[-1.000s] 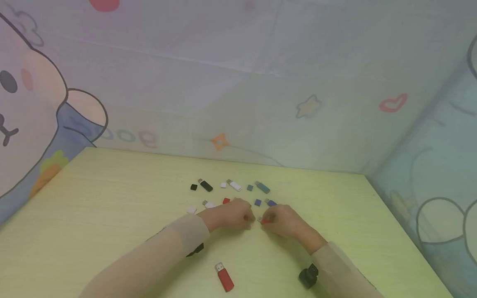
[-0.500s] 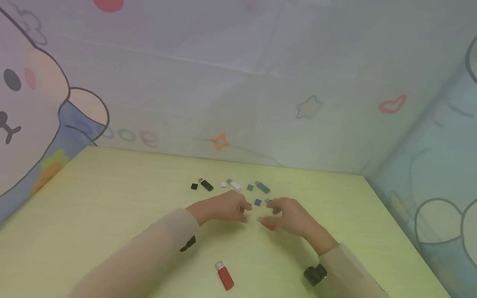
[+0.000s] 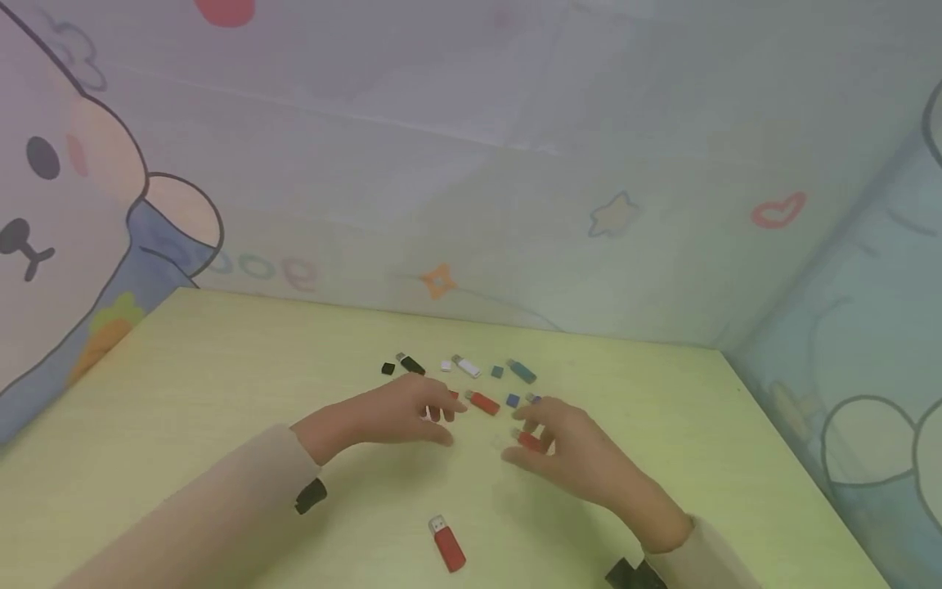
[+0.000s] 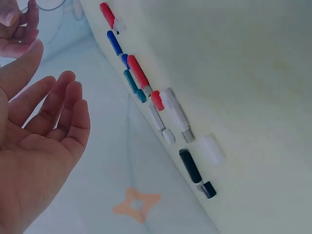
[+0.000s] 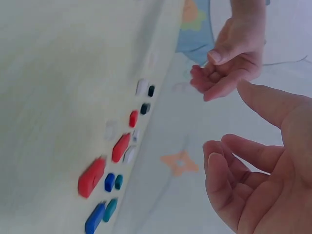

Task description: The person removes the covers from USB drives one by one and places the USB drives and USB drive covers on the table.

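My left hand [image 3: 393, 409] hovers over the left of the rows of USB sticks, fingers loosely bent and nothing in them. It partly covers a red cap [image 3: 453, 396]. A white USB stick [image 4: 175, 109] and its white cap [image 4: 212, 148] show in the left wrist view. My right hand [image 3: 577, 450] is above a red USB stick [image 3: 528, 440], thumb and fingers spread apart, holding nothing. A pale cap [image 3: 497, 442] lies just left of that stick. Between the hands lie another red USB stick [image 3: 483, 402] and a blue cap [image 3: 513, 400]. A blue USB stick [image 4: 114, 43] is mostly hidden in the head view.
Along the back row lie a black USB stick [image 3: 410, 363], a white one [image 3: 467, 366] and a teal one [image 3: 522, 370], each with its cap to the left. Nearer the front is a larger red USB stick [image 3: 447, 544]. A printed cloth backdrop [image 3: 471, 204] rises behind the table.
The right hand has let go of the red USB stick, which stays on the table, and its fingers have spread. My left hand has moved left, uncovering the other red stick.
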The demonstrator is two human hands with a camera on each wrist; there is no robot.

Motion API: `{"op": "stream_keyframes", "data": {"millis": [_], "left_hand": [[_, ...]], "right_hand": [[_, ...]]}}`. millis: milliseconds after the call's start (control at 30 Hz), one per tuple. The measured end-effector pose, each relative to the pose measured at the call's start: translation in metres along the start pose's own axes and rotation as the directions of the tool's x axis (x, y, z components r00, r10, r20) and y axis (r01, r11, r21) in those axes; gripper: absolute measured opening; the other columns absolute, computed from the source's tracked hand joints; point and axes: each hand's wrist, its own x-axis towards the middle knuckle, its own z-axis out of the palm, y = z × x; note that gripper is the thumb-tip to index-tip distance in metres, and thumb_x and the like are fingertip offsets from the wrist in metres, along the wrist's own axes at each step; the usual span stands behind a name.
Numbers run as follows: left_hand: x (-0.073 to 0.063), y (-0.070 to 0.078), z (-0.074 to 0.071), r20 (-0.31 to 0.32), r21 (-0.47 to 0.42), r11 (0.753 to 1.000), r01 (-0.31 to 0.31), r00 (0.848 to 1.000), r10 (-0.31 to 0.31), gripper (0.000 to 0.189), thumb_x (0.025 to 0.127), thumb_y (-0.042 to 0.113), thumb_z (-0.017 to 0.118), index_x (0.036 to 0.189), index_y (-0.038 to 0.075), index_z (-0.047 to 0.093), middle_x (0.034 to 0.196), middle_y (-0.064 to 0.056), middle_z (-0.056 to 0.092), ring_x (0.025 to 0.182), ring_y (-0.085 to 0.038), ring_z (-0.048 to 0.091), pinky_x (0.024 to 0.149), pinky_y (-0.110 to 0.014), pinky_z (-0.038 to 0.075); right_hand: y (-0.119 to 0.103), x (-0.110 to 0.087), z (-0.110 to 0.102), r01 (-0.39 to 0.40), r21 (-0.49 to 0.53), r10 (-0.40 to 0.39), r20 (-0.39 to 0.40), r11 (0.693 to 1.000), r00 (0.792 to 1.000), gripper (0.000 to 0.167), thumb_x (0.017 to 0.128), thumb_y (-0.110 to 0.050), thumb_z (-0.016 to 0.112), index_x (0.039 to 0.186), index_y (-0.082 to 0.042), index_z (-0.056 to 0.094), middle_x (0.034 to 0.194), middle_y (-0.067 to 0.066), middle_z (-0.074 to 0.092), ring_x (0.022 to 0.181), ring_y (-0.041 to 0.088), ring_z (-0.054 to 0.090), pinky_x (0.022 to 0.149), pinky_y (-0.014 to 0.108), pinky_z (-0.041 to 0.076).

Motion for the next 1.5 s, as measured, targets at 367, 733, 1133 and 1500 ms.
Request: {"op": "stream_keyframes", "data": {"millis": [367,733,1133,1500], "left_hand": [[-0.03,0.0,0.023,0.098,-0.104,0.995,0.005,0.995,0.005,0.044,0.082,0.015,0.076,0.123,0.003,0.064,0.099,-0.003,0.063,0.086,-0.011,0.06,0.076,-0.023,0.05],[-0.03,0.002,0.038,0.208,-0.093,0.995,0.033,0.978,-0.013,0.04,0.079,0.011,0.078,0.117,0.005,0.068,0.086,0.006,0.059,0.072,-0.001,0.05,0.069,-0.019,0.046],[-0.03,0.004,0.046,0.258,-0.093,0.994,0.06,0.966,-0.034,0.031,0.076,0.007,0.079,0.106,0.007,0.071,0.073,0.01,0.053,0.068,0.001,0.045,0.066,-0.018,0.043],[-0.028,0.006,0.05,0.259,-0.043,0.999,0.018,0.966,-0.006,0.024,0.074,0.004,0.079,0.096,0.01,0.072,0.074,0.01,0.051,0.07,0.0,0.043,0.067,-0.017,0.041]], "right_hand": [[-0.018,-0.022,0.028,0.125,0.052,-0.127,0.037,0.991,0.991,0.042,0.084,-0.032,0.074,0.116,-0.006,0.064,0.098,0.001,0.062,0.082,0.013,0.06,0.066,0.024,0.05],[-0.019,-0.02,0.057,0.047,0.096,-0.067,0.212,0.994,0.975,0.047,0.08,-0.036,0.078,0.115,-0.008,0.066,0.093,-0.007,0.06,0.081,0.003,0.053,0.066,0.02,0.048],[-0.014,-0.017,0.072,0.026,0.024,-0.032,0.276,0.999,0.961,0.044,0.077,-0.041,0.079,0.107,-0.011,0.07,0.085,-0.015,0.059,0.075,0.003,0.051,0.071,0.021,0.045],[-0.015,-0.009,0.079,0.063,0.024,-0.068,0.331,0.998,0.941,0.024,0.075,-0.03,0.081,0.094,-0.018,0.073,0.069,-0.011,0.051,0.067,0.003,0.045,0.058,0.018,0.039]]}}
